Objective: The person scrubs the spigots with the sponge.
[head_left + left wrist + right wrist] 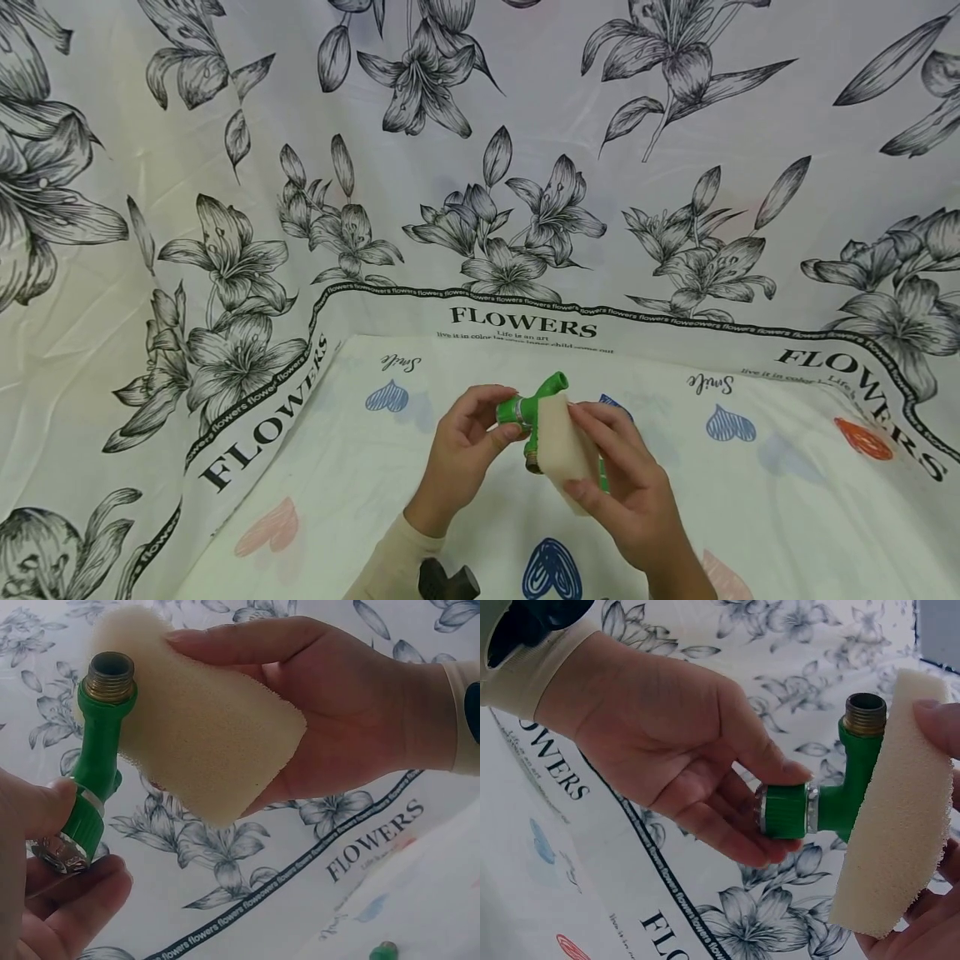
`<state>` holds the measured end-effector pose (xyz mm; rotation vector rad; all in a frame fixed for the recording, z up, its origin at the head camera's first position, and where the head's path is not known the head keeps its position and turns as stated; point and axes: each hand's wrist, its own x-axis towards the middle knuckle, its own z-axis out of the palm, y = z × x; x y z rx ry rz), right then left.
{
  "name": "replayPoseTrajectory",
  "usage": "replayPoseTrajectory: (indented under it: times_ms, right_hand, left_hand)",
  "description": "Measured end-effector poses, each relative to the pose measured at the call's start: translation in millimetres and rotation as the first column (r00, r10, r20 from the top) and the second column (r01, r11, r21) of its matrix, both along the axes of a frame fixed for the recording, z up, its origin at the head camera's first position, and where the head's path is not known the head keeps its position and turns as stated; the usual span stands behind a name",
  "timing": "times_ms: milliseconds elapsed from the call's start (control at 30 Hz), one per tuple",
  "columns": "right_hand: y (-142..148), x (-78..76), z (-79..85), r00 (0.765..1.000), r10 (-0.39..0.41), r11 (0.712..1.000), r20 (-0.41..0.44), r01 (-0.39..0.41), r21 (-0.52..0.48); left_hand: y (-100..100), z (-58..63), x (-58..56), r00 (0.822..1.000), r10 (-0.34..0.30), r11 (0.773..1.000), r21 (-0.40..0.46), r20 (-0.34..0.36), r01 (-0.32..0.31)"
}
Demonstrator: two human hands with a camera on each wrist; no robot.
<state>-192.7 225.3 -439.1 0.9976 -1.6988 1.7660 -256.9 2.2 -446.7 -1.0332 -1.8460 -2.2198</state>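
Note:
In the head view my left hand (468, 454) holds a green tap (553, 385) by its ridged round knob, thumb on one side and fingers on the other. The tap's brass threaded end (111, 677) points up toward the camera in the left wrist view. A cream, porous sponge (564, 454) is in my right hand (633, 483), gripped between thumb and fingers. Its flat face lies against the tap's body, covering part of it in the right wrist view. Both hands are held above the cloth.
A white cloth (420, 500) with printed hearts covers the surface below. Flower-printed fabric (510, 208) rises behind and at the left. A small green piece (384, 951) shows at the bottom of the left wrist view. A black device (447, 579) sits by my left wrist.

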Motion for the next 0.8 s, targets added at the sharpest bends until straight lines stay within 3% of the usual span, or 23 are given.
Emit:
replayPoseTrajectory:
  times_ms: [233, 400, 567, 700, 800]
  right_hand:
    - [-0.1, -3.8, -1.0, 0.999, -0.053, 0.998, 0.001, 0.053, 0.022]
    - [1.8, -7.1, -1.2, 0.978, -0.208, 0.975, 0.004, 0.207, 0.076]
    - [3.5, -7.6, -2.9, 0.938, -0.347, 0.928, 0.004, 0.343, 0.143]
    - [4.7, -7.8, -4.8, 0.875, -0.485, 0.86, -0.006, 0.478, 0.181]
    - [5.8, -8.9, -5.2, 0.861, -0.509, 0.851, -0.006, 0.504, 0.148]
  left_hand:
    - [1.4, -1.6, -4.2, 0.996, -0.004, 1.0, -0.028, -0.092, 0.002]
    - [1.7, -0.9, -3.3, 0.993, 0.003, 1.0, -0.025, -0.118, -0.006]
    - [2.3, -1.5, -2.5, 0.993, 0.019, 0.999, -0.037, -0.12, -0.024]
    - [2.6, -1.2, -1.0, 0.993, 0.03, 0.998, -0.042, -0.117, -0.035]
    - [3.0, -1.0, -0.2, 0.992, 0.02, 0.999, -0.04, -0.125, -0.025]
